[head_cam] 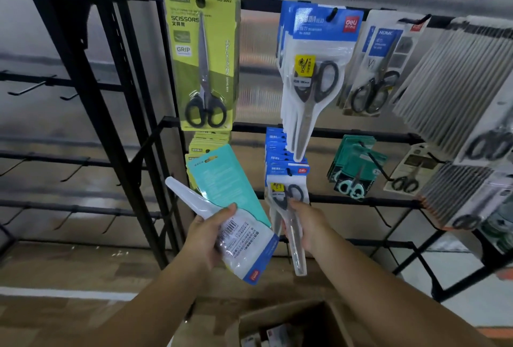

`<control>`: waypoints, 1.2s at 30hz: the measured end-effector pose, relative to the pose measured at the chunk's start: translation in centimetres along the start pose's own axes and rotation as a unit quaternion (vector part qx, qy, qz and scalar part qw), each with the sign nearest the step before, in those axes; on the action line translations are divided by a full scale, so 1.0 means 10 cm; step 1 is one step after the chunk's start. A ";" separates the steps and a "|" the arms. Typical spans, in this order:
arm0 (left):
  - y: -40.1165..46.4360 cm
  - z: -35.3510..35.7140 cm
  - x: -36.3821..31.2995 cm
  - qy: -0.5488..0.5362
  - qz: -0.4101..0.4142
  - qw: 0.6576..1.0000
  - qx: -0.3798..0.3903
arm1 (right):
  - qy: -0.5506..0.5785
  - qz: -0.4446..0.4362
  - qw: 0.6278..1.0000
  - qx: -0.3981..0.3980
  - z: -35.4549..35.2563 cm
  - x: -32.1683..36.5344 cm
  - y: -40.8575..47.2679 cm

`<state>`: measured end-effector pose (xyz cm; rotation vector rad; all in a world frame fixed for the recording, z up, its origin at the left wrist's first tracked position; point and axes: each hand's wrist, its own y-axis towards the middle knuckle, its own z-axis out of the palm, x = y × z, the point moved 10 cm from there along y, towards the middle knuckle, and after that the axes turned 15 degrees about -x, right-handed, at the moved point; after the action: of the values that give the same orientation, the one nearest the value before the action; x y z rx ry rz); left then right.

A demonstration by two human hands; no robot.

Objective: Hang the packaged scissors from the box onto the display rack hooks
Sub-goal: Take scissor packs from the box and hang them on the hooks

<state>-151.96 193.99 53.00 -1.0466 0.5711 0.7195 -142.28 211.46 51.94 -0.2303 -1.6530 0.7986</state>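
Observation:
My left hand (206, 231) grips a small stack of packaged scissors (244, 244), held back side up with a barcode label showing; a teal-backed pack (224, 180) fans out behind it. My right hand (308, 224) holds the lower part of a blue-and-white scissors pack (287, 180) that hangs on a lower hook of the black display rack (347, 133), in front of a row of matching packs. The cardboard box (294, 324) stands open at the bottom of the view, with more packs inside.
Above hang a green scissors card (205, 60) and more blue packs (313, 69). Further scissors packs fill hooks to the right (455, 80). A second black rack on the left (69, 91) has bare hooks. The floor shows below.

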 end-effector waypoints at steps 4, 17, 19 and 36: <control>0.02 0.10 -0.02 -0.001 -0.006 1.000 0.008 | -0.003 0.013 1.000 -0.011 0.26 0.11 0.26; 0.05 -0.08 0.10 0.000 -0.003 1.000 -0.005 | -0.384 -0.084 0.915 -0.093 -0.02 -0.16 0.68; 0.02 -0.10 0.06 -0.006 0.003 1.000 -0.002 | -0.275 -0.053 0.959 -0.053 -0.03 -0.28 0.55; -0.22 -0.11 -0.23 -0.017 0.056 0.993 0.099 | -0.116 -0.265 0.948 0.133 0.40 -0.01 -0.85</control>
<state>-151.86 191.77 55.45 -0.8214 0.6626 0.7602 -143.61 203.60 56.93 0.5000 -1.6911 0.6359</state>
